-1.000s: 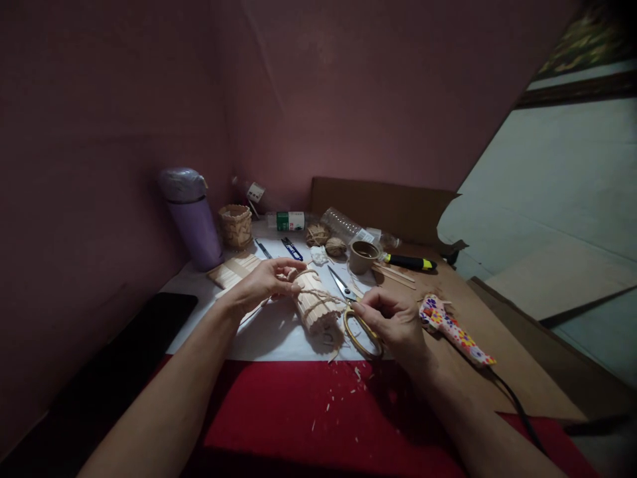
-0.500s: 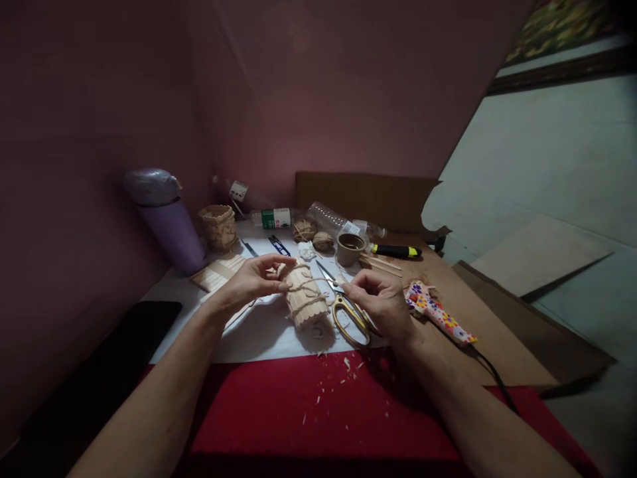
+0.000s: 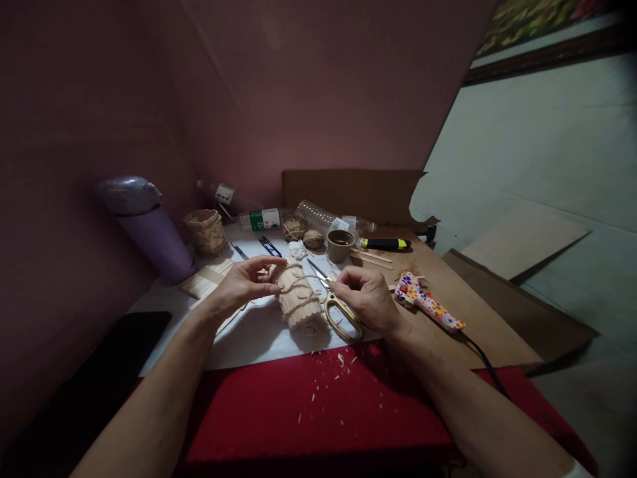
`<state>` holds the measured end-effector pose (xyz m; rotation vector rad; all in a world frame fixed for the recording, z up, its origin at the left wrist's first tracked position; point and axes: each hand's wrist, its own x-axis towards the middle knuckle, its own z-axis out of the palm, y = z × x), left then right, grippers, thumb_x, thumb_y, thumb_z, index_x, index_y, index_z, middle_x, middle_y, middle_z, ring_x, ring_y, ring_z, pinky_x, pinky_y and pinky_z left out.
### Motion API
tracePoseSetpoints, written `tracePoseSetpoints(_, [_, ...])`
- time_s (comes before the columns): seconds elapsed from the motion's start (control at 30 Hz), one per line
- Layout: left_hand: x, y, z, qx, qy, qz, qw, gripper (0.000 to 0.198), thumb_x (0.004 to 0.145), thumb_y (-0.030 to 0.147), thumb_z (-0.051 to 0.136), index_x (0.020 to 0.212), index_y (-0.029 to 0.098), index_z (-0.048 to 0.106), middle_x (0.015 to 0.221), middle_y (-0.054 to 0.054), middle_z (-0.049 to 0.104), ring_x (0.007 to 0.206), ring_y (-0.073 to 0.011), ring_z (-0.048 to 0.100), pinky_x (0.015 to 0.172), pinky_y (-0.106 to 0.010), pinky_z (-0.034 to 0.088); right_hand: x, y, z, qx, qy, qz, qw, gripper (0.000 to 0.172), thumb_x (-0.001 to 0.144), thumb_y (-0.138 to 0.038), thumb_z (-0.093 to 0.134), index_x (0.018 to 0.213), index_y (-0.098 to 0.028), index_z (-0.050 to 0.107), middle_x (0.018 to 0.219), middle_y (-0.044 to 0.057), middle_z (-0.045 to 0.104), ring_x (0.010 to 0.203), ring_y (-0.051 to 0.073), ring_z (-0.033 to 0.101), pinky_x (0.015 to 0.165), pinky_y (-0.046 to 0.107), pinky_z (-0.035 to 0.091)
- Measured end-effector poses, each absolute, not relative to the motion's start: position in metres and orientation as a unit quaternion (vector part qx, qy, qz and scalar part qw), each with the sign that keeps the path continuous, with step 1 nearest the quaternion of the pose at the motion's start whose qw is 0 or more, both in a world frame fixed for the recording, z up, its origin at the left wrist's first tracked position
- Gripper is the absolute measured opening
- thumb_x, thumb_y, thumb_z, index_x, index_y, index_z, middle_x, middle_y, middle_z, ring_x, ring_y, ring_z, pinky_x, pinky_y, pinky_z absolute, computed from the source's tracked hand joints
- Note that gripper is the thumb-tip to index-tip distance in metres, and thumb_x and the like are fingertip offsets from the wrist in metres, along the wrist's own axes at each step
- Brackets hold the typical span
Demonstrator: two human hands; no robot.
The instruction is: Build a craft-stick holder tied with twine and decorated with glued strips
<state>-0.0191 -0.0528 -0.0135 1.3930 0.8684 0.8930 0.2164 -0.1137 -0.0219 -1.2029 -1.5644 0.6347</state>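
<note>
A small cylinder of wooden sticks [image 3: 298, 302] lies on its side on the white sheet [image 3: 249, 335], wound with brown twine [image 3: 318, 284]. My left hand [image 3: 243, 285] grips the cylinder's far end, fingers curled round it. My right hand [image 3: 365, 299] is closed in a pinch on the twine just right of the cylinder, the strand running taut between them. Gold-handled scissors [image 3: 341, 317] lie under my right hand, blades pointing away.
A flower-patterned glue gun [image 3: 428, 304] with black cord lies right of my hand. Behind stand a purple flask [image 3: 149, 229], a small woven basket [image 3: 205, 231], twine balls [image 3: 303, 234], a brown cup [image 3: 340, 244], plastic bottles, a yellow-black cutter [image 3: 385, 244] and loose sticks [image 3: 206, 277]. Wood chips dot the red cloth [image 3: 318, 411].
My right hand has drawn closer to the cylinder, still pinching the twine. The view has swung right, so everything sits further left in the frame. My left hand keeps its grip.
</note>
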Motion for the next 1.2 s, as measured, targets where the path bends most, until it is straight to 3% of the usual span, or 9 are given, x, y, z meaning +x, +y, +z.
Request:
tracePoseSetpoints(0.13, [-0.018,-0.053,-0.013,0.601,0.377,0.386,0.589,0.053,0.054,0.016,0.083,0.104,0.018,0.067,0.089,-0.004,0.067,0.073,-0.0119,0.060,0.063,-0.024,0.049,0.220,-0.116,-0.016,-0.443,-0.656,0.346,0.504,0.024,0.072,-0.028,0.064,0.054,-0.016,0.052,0.049,-0.004,0.045,0.047,0.007,0.035,0.045,0.022,0.026])
tracePoseSetpoints(0.33, [-0.019,-0.051,-0.016,0.612,0.376,0.391,0.576,0.051,0.055,0.016,0.083,0.103,0.019,0.068,0.089,-0.004,0.066,0.071,-0.0099,0.058,0.061,-0.021,0.048,0.228,-0.114,-0.012,-0.379,-0.666,0.482,0.425,0.023,0.069,-0.029,0.066,0.056,-0.016,0.053,0.049,-0.005,0.042,0.045,0.007,0.032,0.044,0.023,0.023])
tracePoseSetpoints(0.43, [-0.019,-0.051,-0.016,0.612,0.372,0.393,0.577,0.050,0.055,0.016,0.083,0.103,0.018,0.068,0.090,-0.004,0.066,0.072,-0.0099,0.058,0.062,-0.021,0.048,0.227,-0.113,-0.012,-0.361,-0.683,0.452,0.447,0.021,0.071,-0.027,0.066,0.056,-0.017,0.054,0.058,-0.003,0.047,0.053,0.009,0.040,0.051,0.024,0.031])
tracePoseSetpoints(0.5, [-0.019,-0.052,-0.016,0.611,0.370,0.392,0.580,0.051,0.055,0.016,0.083,0.103,0.018,0.068,0.089,-0.004,0.066,0.072,-0.0102,0.058,0.062,-0.021,0.049,0.226,-0.112,-0.013,-0.340,-0.696,0.413,0.480,0.021,0.071,-0.021,0.065,0.055,-0.017,0.053,0.074,0.001,0.056,0.068,0.012,0.050,0.062,0.027,0.039])
tracePoseSetpoints(0.63, [-0.018,-0.053,-0.015,0.610,0.367,0.387,0.586,0.051,0.056,0.015,0.082,0.104,0.018,0.067,0.087,-0.004,0.066,0.071,-0.0103,0.058,0.062,-0.022,0.049,0.224,-0.111,-0.016,-0.312,-0.707,0.365,0.520,0.023,0.071,-0.010,0.059,0.053,-0.017,0.049,0.098,0.004,0.063,0.090,0.017,0.056,0.079,0.032,0.042])
tracePoseSetpoints(0.77, [-0.018,-0.054,-0.014,0.612,0.369,0.388,0.582,0.051,0.057,0.014,0.081,0.105,0.018,0.067,0.088,-0.005,0.066,0.070,-0.0110,0.058,0.060,-0.022,0.048,0.221,-0.115,-0.019,-0.330,-0.738,0.320,0.494,0.021,0.072,-0.007,0.052,0.054,-0.019,0.049,0.087,0.004,0.068,0.072,0.014,0.055,0.064,0.029,0.043])
tracePoseSetpoints(0.87, [-0.018,-0.053,-0.015,0.614,0.367,0.389,0.581,0.050,0.056,0.014,0.082,0.104,0.018,0.067,0.082,-0.003,0.065,0.067,-0.0102,0.056,0.058,-0.022,0.046,0.219,-0.120,-0.018,-0.368,-0.770,0.259,0.453,0.019,0.071,-0.007,0.049,0.058,-0.019,0.055,0.076,0.003,0.067,0.052,0.009,0.042,0.049,0.025,0.034])
tracePoseSetpoints(1.1, [-0.017,-0.053,-0.017,0.613,0.369,0.388,0.581,0.052,0.055,0.015,0.083,0.105,0.018,0.067,0.086,-0.003,0.065,0.067,-0.0089,0.055,0.058,-0.020,0.045,0.218,-0.124,-0.013,-0.377,-0.774,0.225,0.457,0.015,0.082,-0.016,0.050,0.068,-0.018,0.054,0.069,0.002,0.062,0.060,0.012,0.051,0.057,0.027,0.039])
tracePoseSetpoints(1.2, [-0.016,-0.054,-0.016,0.612,0.368,0.385,0.585,0.050,0.056,0.014,0.082,0.104,0.018,0.068,0.086,-0.003,0.066,0.067,-0.0087,0.055,0.060,-0.020,0.046,0.217,-0.123,-0.014,-0.362,-0.778,0.226,0.462,0.018,0.087,-0.022,0.048,0.069,-0.018,0.050,0.078,0.004,0.062,0.067,0.014,0.054,0.061,0.028,0.041])
